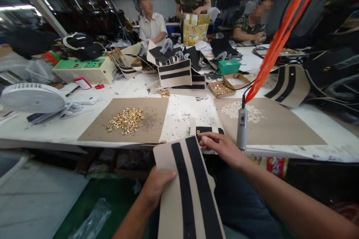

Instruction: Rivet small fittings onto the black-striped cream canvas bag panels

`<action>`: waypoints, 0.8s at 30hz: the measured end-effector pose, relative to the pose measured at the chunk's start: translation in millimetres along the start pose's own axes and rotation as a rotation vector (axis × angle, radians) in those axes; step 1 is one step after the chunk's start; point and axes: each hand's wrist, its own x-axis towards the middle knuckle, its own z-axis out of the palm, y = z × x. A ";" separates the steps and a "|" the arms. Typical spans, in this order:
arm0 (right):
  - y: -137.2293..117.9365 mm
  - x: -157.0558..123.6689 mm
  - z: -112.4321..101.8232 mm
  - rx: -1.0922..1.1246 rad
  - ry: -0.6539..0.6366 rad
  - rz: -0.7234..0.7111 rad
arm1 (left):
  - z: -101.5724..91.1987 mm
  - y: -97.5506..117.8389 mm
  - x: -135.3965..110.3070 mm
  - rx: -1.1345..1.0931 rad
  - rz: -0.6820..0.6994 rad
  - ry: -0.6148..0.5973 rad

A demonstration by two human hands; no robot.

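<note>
My left hand [159, 185] grips the left edge of a beige panel [182, 173] with two long black stripes, thumb lying on top. The panel is tilted over my lap and runs out of the bottom of the view. My right hand [221, 146] is at the panel's upper right corner, thumb and forefinger drawn together; what sits between them is too small to tell. Just beyond those fingertips, a black piece with a small gold fitting [198, 132] lies at the table's front edge. A grey cylindrical tool [242, 129] hangs to the right of my right hand.
Brown sheets bear a pile of gold clasps [127, 119] and scattered pale discs [238, 110]. Behind are striped panels [175, 74], a parts box [223, 89] and a green box [228, 67]. A white fan [32, 97] lies left; orange cord [277, 44] hangs right. Three people are across the table.
</note>
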 end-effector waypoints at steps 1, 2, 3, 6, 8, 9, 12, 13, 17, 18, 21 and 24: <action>-1.6 -8.2 6.1 0.135 -0.062 0.057 | 5.2 3.6 2.1 0.040 0.019 0.001; -2.5 -14.4 11.8 0.255 -0.105 0.113 | 10.7 6.4 4.4 0.087 0.039 0.010; -2.7 -18.5 16.8 0.354 -0.131 0.170 | 16.4 8.6 6.8 0.130 0.052 0.020; 0.9 -20.6 26.6 0.526 -0.105 0.306 | 32.4 12.7 14.3 0.208 0.033 0.044; 6.2 -19.5 30.2 0.554 -0.049 0.328 | 39.9 14.5 19.2 0.252 0.020 0.078; 9.8 -19.9 32.0 0.550 -0.024 0.324 | 42.4 15.1 21.5 0.277 0.019 0.089; 22.6 -25.4 37.7 0.475 0.017 0.293 | 46.2 15.4 28.6 0.373 0.047 0.095; 26.4 -27.6 39.1 0.438 0.029 0.282 | 47.0 15.2 31.4 0.401 0.062 0.093; 29.9 -26.0 34.6 0.227 0.125 0.237 | 52.0 17.7 48.8 0.498 0.117 0.081; 27.4 -21.7 30.7 0.153 0.155 0.228 | 53.8 20.5 55.2 0.531 0.144 0.088; 16.5 -1.5 15.8 -0.084 0.235 0.207 | 60.3 34.4 78.6 0.665 0.216 0.113; 8.8 21.6 2.2 -0.285 0.289 0.184 | 66.2 50.2 103.8 0.792 0.259 0.108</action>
